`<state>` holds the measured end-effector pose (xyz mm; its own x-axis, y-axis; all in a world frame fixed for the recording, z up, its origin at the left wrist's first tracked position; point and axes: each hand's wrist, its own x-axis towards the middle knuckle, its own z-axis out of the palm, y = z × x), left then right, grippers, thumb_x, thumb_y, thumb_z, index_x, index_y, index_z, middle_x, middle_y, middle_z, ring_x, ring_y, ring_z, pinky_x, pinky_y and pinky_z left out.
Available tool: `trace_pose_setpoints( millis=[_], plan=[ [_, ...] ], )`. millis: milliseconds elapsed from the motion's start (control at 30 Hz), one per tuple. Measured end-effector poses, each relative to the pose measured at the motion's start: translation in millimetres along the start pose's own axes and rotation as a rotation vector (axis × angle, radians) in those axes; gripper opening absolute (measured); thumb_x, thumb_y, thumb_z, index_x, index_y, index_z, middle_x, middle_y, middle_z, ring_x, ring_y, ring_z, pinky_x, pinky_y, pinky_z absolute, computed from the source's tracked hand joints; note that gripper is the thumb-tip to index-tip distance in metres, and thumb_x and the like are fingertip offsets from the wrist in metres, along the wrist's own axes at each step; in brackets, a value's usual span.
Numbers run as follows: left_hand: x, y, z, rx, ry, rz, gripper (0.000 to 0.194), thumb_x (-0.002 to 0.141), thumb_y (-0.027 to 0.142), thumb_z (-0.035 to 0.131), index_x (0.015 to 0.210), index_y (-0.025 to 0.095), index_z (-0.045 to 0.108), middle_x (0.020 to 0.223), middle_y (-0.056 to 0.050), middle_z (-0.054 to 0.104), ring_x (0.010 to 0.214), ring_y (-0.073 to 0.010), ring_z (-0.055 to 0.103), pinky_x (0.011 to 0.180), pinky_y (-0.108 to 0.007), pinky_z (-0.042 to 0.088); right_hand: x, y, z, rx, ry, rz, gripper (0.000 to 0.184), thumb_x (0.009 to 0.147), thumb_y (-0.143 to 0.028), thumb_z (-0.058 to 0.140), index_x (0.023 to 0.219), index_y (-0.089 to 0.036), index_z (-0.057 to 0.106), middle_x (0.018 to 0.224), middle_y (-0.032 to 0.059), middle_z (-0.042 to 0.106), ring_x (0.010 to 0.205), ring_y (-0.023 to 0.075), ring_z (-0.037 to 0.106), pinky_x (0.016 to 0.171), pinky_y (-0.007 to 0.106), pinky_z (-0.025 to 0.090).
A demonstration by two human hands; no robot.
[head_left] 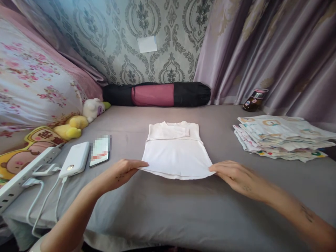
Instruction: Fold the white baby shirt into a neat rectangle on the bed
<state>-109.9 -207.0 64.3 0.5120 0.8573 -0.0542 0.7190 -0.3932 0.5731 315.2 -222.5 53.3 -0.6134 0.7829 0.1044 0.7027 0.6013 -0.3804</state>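
Note:
A small white shirt [176, 150] lies flat on the grey bed sheet [168, 206], its sleeves folded in across the chest and its collar pointing away from me. My left hand [125, 171] pinches the near left corner of the hem. My right hand [232, 174] pinches the near right corner. The hem is lifted slightly off the sheet between the two hands.
A stack of folded printed cloths [280, 137] lies at the right. A white power bank [75, 159], a phone [99, 151], a power strip [23, 173] and cables sit at the left, with plush toys [76, 122] behind. A black and pink roll bag [156, 94] and a jar [254, 99] stand at the back.

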Motion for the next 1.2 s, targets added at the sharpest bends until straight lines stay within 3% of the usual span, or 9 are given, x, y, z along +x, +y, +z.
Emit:
trace_pose_setpoints(
  millis=[100, 200, 267, 433, 667, 867, 1200],
  plan=[
    [13.4, -2.4, 1.3, 0.051, 0.090, -0.095, 0.039, 0.091, 0.041, 0.041, 0.113, 0.025, 0.069, 0.091, -0.003, 0.074, 0.081, -0.0201, 0.068, 0.077, -0.030, 0.051, 13.7, 1.6, -3.2, -0.017, 0.028, 0.085, 0.032, 0.098, -0.030, 0.038, 0.105, -0.030, 0.069, 0.101, 0.0019, 0.072, 0.094, 0.0219, 0.066, 0.083, 0.033, 0.050],
    [33.9, -4.6, 5.0, 0.132, 0.187, -0.200, 0.038, 0.091, 0.043, 0.038, 0.099, 0.022, 0.068, 0.066, 0.000, 0.064, 0.060, -0.0162, 0.058, 0.061, -0.026, 0.043, 32.0, 5.6, -4.4, -0.064, 0.102, 0.199, 0.032, 0.098, -0.031, 0.036, 0.101, -0.028, 0.068, 0.097, 0.0024, 0.072, 0.089, 0.0218, 0.066, 0.079, 0.031, 0.048],
    [49.9, -6.4, 7.9, 0.163, 0.258, -0.252, 0.036, 0.091, 0.043, 0.038, 0.089, 0.022, 0.067, 0.059, 0.001, 0.058, 0.057, -0.0153, 0.053, 0.057, -0.025, 0.038, 45.3, 9.5, -4.5, -0.097, 0.139, 0.280, 0.031, 0.097, -0.030, 0.038, 0.100, -0.027, 0.068, 0.094, 0.0027, 0.072, 0.087, 0.0215, 0.066, 0.074, 0.028, 0.046],
    [95.0, -16.6, 15.0, 0.193, 0.395, -0.381, 0.031, 0.089, 0.037, 0.039, 0.085, 0.021, 0.065, 0.069, -0.003, 0.062, 0.068, -0.0190, 0.057, 0.059, -0.026, 0.036, 83.7, 24.5, -3.2, -0.198, 0.138, 0.446, 0.030, 0.094, -0.025, 0.039, 0.101, -0.024, 0.068, 0.094, 0.0055, 0.072, 0.087, 0.0207, 0.064, 0.068, 0.024, 0.040],
    [146.2, -23.6, 21.2, 0.244, 0.474, -0.538, 0.032, 0.095, 0.030, 0.034, 0.103, 0.021, 0.063, 0.104, -0.013, 0.068, 0.097, -0.0275, 0.062, 0.070, -0.032, 0.042, 137.4, 48.0, 5.1, -0.256, 0.144, 0.672, 0.033, 0.095, -0.025, 0.039, 0.115, -0.020, 0.065, 0.110, 0.0114, 0.069, 0.100, 0.0249, 0.064, 0.074, 0.028, 0.043],
    [168.9, -21.4, 20.4, 0.274, 0.489, -0.582, 0.030, 0.097, 0.025, 0.030, 0.106, 0.020, 0.058, 0.112, -0.015, 0.064, 0.099, -0.0272, 0.062, 0.074, -0.034, 0.044, 165.9, 60.4, 13.0, -0.181, 0.216, 0.775, 0.033, 0.095, -0.023, 0.039, 0.118, -0.018, 0.062, 0.114, 0.0148, 0.067, 0.106, 0.0268, 0.063, 0.080, 0.031, 0.046],
    [190.5, -23.8, 19.1, 0.360, 0.472, -0.577, 0.029, 0.096, 0.018, 0.030, 0.110, 0.015, 0.054, 0.112, -0.018, 0.061, 0.101, -0.0283, 0.063, 0.075, -0.036, 0.047, 188.8, 69.2, 23.0, -0.218, 0.304, 0.784, 0.032, 0.097, -0.019, 0.034, 0.117, -0.012, 0.058, 0.116, 0.0186, 0.062, 0.106, 0.0268, 0.062, 0.085, 0.034, 0.047]
  ],
)
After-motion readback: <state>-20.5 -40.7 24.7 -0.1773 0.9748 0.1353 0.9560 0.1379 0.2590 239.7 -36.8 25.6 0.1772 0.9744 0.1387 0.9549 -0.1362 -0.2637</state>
